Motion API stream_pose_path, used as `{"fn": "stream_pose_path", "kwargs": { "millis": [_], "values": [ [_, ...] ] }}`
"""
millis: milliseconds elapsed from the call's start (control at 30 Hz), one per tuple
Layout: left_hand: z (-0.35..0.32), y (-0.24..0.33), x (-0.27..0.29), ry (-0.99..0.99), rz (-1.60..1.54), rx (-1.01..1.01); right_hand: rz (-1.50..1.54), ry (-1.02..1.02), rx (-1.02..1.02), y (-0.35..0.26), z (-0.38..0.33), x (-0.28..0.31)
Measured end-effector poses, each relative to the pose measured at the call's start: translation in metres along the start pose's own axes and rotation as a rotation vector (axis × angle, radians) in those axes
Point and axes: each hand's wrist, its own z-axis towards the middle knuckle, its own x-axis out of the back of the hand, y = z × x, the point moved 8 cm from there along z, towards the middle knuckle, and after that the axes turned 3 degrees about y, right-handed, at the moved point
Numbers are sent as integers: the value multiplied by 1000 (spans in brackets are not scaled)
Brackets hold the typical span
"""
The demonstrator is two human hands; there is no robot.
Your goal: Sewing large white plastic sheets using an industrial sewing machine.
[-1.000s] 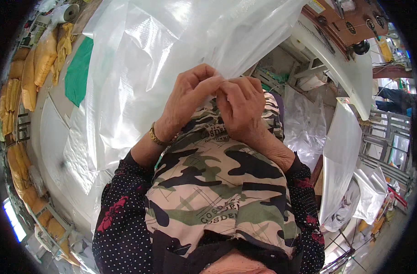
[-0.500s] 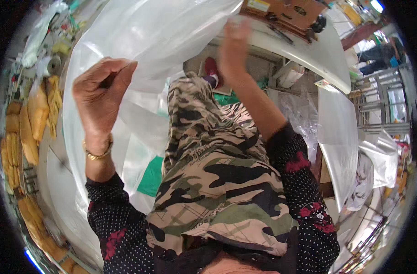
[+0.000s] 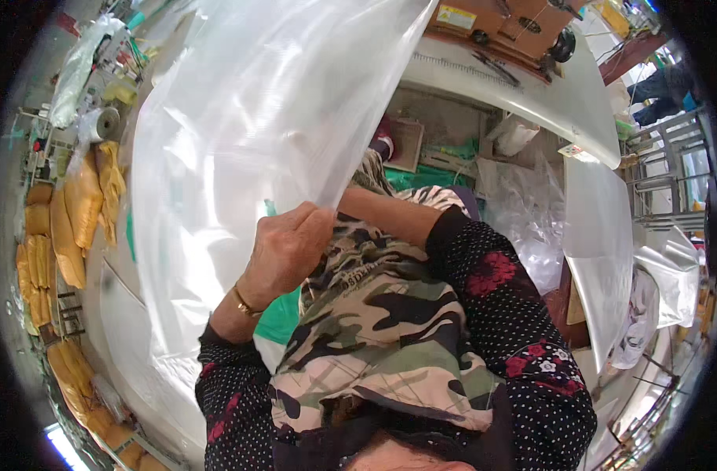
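A large translucent plastic sheet (image 3: 217, 141) hangs from the worktable down over my left side and lap. My left hand (image 3: 288, 242), with a gold bracelet on its wrist, is closed on the sheet's right edge above my thighs. My right forearm (image 3: 394, 218) crosses my lap to the left, and its hand goes behind the sheet. Its fingers are hidden there, so their grip does not show. Camouflage-patterned cloth (image 3: 397, 322) covers my lap. A bit of green material (image 3: 278, 318) shows beneath my left wrist.
A brown machine with a black handwheel (image 3: 562, 45), like a sewing machine, stands on the white worktable (image 3: 547, 106) ahead right. Clear plastic (image 3: 523, 220) lies below it. Yellow bundles (image 3: 80, 208) and a roll (image 3: 103, 123) are at left. A metal rack (image 3: 668, 169) stands at right.
My left hand has moved right and nearer my lap, bringing the sheet's edge along. My right hand has come down from the table edge and gone behind the sheet.
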Motion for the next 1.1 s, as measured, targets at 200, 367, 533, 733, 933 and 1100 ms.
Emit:
{"fn": "stream_pose_path", "kwargs": {
  "millis": [200,367,533,733,933,1100],
  "values": [
    [9,23,-15,100,-114,-28,-39,-231,-94,31,-13,-48],
    [-3,-12,-47,-71,17,-17,-28,-421,-123,49,-14,-74],
    [-31,-52,-109,96,36,-11,-20,-683,-166,85,-75,-32],
    [-28,-71,-139,206,-118,166,-245,-727,74,138,-109,45],
    [-48,-98,-151,258,-612,583,-493,-868,-161,65,-56,127],
    [-50,-99,-161,177,-961,804,-615,-672,702,-14,-46,127]
  ]
}}
